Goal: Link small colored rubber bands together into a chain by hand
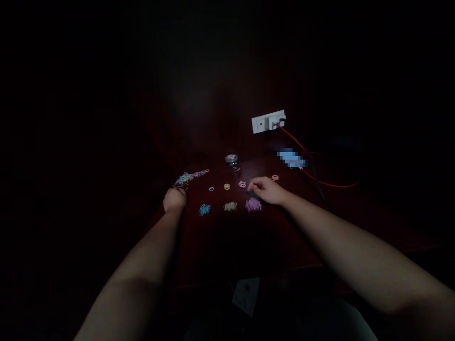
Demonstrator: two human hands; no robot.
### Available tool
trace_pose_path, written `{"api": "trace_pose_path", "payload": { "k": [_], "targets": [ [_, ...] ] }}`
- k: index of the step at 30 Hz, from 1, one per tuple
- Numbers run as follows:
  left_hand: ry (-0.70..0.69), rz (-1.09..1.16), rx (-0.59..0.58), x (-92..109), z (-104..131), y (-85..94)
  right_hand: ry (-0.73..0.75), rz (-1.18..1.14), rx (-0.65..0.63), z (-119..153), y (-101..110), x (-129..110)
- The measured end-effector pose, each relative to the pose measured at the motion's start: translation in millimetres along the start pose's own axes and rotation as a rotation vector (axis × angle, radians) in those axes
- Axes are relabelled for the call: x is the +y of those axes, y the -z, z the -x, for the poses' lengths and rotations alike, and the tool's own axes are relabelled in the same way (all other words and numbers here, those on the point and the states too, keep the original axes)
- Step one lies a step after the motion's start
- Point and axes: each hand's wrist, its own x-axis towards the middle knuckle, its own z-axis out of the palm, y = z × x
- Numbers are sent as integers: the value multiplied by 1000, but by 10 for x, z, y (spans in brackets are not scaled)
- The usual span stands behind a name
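Small elastic hair bands lie on a dark red table in separate groups. At the left is a mixed-colour pile of hair bands (pixel 190 177); my left hand (pixel 175 199) rests just in front of it, fingers curled, its contents hidden. Nearest me are blue hair bands (pixel 204 209), pale yellow hair bands (pixel 230 206) and purple hair bands (pixel 253 204). Behind them sit a light blue band (pixel 211 189), yellow bands (pixel 226 187) and pink bands (pixel 242 184). My right hand (pixel 266 190) is beside the pink ones, fingertips pinched together. An orange-pink band (pixel 275 177) lies behind it.
A clear lidded jar (pixel 232 161) stands at the back. A white wall socket (pixel 268 121) holds a plug with a red cable (pixel 330 185) trailing over the right side. A blurred blue object (pixel 292 158) lies there. Below the table's front edge is a pale sheet (pixel 246 296).
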Motion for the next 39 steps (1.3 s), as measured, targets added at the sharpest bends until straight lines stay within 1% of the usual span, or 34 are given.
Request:
{"api": "trace_pose_path", "payload": {
  "k": [3, 5, 6, 8, 10, 12, 14, 15, 16, 17, 19, 21, 24, 28, 32, 39],
  "targets": [
    [-51, 83, 83, 43, 159, 65, 1, 4, 25, 5, -4, -37],
    [-101, 199, 119, 134, 288, 141, 3, 3, 30, 7, -14, -66],
    [-135, 267, 127, 210, 355, 192, 4, -2, 25, 6, -23, -79],
    [-243, 424, 135, 430, 493, 318, 7, -22, 6, 3, -43, -101],
    [-359, 585, 127, 723, 647, 453, 10, -43, -5, -1, -60, -112],
    [-435, 727, 126, 1036, 817, 552, 17, -52, -7, 0, -64, -113],
    [-470, 843, 120, 1298, 991, 577, 26, -51, -2, 7, -54, -110],
    [-463, 890, 124, 1395, 1071, 559, 31, -48, 1, 12, -45, -109],
    [-467, 912, 97, 1464, 1140, 524, 35, -44, 4, 17, -36, -110],
    [-480, 921, 46, 1508, 1196, 478, 37, -40, 7, 23, -28, -113],
    [-514, 915, -52, 1532, 1259, 380, 43, -34, 7, 31, -19, -128],
    [-542, 900, -105, 1507, 1261, 312, 57, -29, 1, 33, -20, -149],
    [-550, 889, -126, 1465, 1204, 287, 69, -22, -22, 29, -35, -175],
    [-562, 881, -156, 1465, 1152, 280, 63, -56, -34, 23, -50, -177],
    [-587, 882, -207, 1479, 1141, 215, 39, -85, -33, 22, -56, -151],
    [-603, 890, -260, 1472, 1118, 128, 54, -141, -1, 25, -61, -157]
  ]
}}
